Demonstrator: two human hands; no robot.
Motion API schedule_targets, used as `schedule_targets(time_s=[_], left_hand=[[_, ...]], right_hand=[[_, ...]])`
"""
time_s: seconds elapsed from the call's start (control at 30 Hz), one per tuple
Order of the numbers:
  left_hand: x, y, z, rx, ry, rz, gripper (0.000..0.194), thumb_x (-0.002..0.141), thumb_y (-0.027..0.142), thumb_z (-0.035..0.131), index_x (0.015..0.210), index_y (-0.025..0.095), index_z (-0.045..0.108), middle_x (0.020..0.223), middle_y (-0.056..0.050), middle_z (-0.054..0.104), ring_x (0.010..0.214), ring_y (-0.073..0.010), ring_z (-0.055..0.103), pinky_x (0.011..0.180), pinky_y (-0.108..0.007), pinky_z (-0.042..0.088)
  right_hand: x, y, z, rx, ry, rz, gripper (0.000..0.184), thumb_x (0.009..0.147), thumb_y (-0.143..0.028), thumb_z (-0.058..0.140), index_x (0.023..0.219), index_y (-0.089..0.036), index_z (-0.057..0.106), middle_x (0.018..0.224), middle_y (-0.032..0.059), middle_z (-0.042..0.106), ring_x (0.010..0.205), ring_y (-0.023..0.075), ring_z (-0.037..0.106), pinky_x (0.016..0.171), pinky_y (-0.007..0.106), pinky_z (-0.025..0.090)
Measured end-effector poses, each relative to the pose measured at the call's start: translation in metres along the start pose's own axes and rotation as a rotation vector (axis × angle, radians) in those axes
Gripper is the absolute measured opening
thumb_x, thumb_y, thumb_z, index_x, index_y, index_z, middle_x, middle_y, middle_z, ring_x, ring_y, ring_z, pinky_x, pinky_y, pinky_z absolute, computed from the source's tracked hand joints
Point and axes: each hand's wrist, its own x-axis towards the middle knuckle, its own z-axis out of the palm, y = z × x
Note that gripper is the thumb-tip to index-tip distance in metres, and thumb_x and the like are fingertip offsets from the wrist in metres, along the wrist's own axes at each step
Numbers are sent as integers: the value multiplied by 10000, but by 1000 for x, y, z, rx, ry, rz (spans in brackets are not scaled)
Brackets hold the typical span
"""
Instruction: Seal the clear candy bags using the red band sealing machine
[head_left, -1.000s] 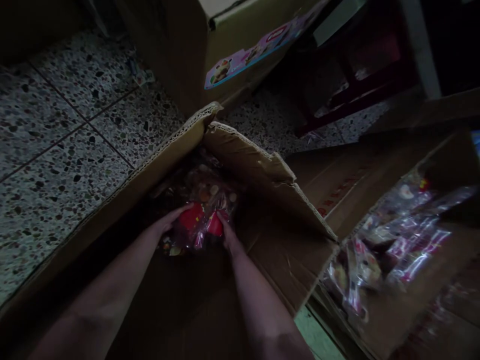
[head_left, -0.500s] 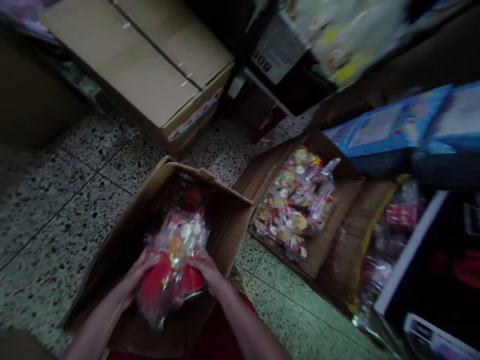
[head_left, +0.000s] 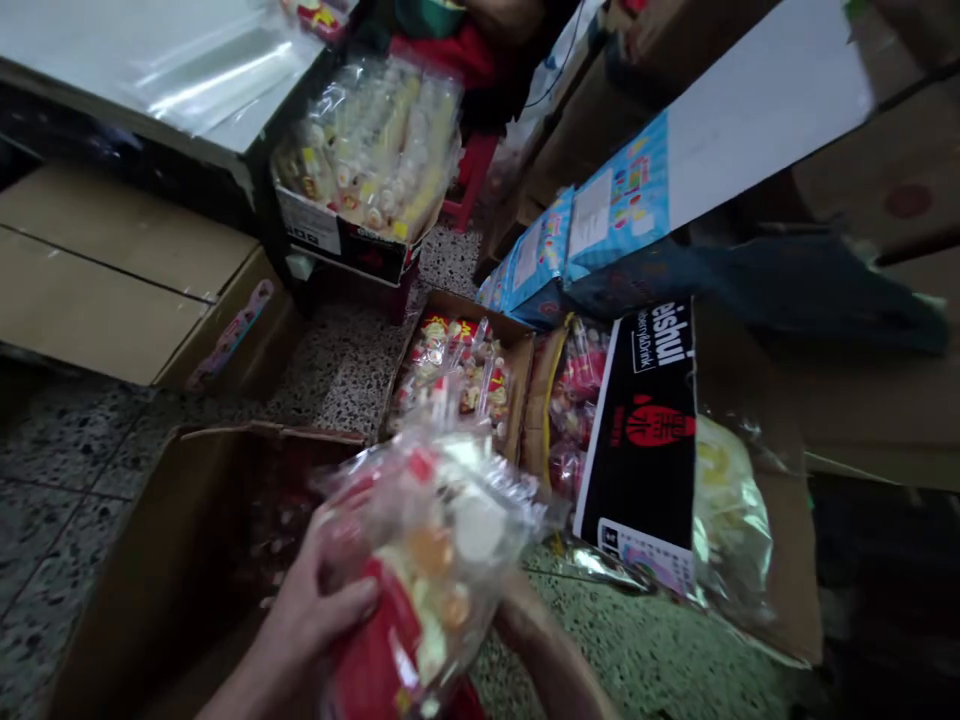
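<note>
A clear plastic bag (head_left: 435, 560) with red, white and orange pieces inside is held up close in front of me. My left hand (head_left: 330, 590) grips its left side, the thumb pressed across the front. At the bag's lower right, my right hand (head_left: 517, 605) goes in behind it, so its fingers are hidden. Below and to the left stands an open cardboard box (head_left: 127, 570) with dim plastic wrapping inside. Beyond the bag, a shallower carton (head_left: 517, 385) contains several small clear packs with red and yellow parts.
A black printed carton (head_left: 637, 440) with bagged goods stands to the right. Blue patterned boxes (head_left: 615, 200) line the back right. A box of clear bags (head_left: 367, 150) sits beside a white-topped table (head_left: 150, 60). A closed carton (head_left: 112, 270) lies left on the speckled floor.
The plastic bag has come up out of the open box and toward the right, nearer to me. My view has turned right; my right hand is now mostly behind the bag.
</note>
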Motion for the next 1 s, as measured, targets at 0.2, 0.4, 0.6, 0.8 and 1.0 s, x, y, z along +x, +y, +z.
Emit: schedule_targets(time_s=[0.2, 0.4, 0.6, 0.8, 1.0], left_hand=[[190, -33, 76, 431, -9, 74, 976, 744, 489, 681, 1516, 245, 135, 1456, -146, 433, 1287, -276, 481, 1068, -401, 405], [250, -53, 103, 947, 167, 174, 811, 834, 657, 491, 1517, 366, 165, 1617, -82, -18, 1470, -366, 42, 1129, -628, 168], [261, -54, 114, 1230, 105, 232, 976, 709, 762, 566, 1506, 434, 109, 1600, -41, -164, 1461, -409, 30, 1076, -696, 219], [217, -103, 48, 1325, -48, 261, 938, 745, 687, 605, 1515, 386, 162, 1607, -44, -137, 1459, -355, 148, 1111, -476, 344], [221, -105, 40, 1359, -46, 233, 857, 823, 575, 591, 1525, 357, 150, 1607, -78, -121, 1423, -386, 244, 1062, -464, 404]], right_hand=[[132, -1, -100, -266, 422, -24, 1041, 526, -442, 840, 1412, -159, 373, 1336, 191, 549, 1229, 334, 523, 1010, 481, 426], [229, 34, -106, -647, 751, 179, 1345, 575, -510, 808, 1522, -124, -65, 1550, 323, 27, 1447, 400, 144, 1116, 518, 248], [233, 52, -123, -709, 656, 210, 1379, 531, -567, 799, 1526, -178, -71, 1559, 299, -59, 1450, 416, 105, 1118, 535, 227], [171, 90, -115, -711, 663, -33, 1193, 683, -535, 673, 1516, -70, -43, 1570, 274, 40, 1467, 366, 58, 1155, 548, 154], [183, 87, -73, -1142, 709, -260, 1044, 744, -688, 591, 1532, -174, 137, 1587, 210, -72, 1436, 467, -38, 1081, 689, 175]])
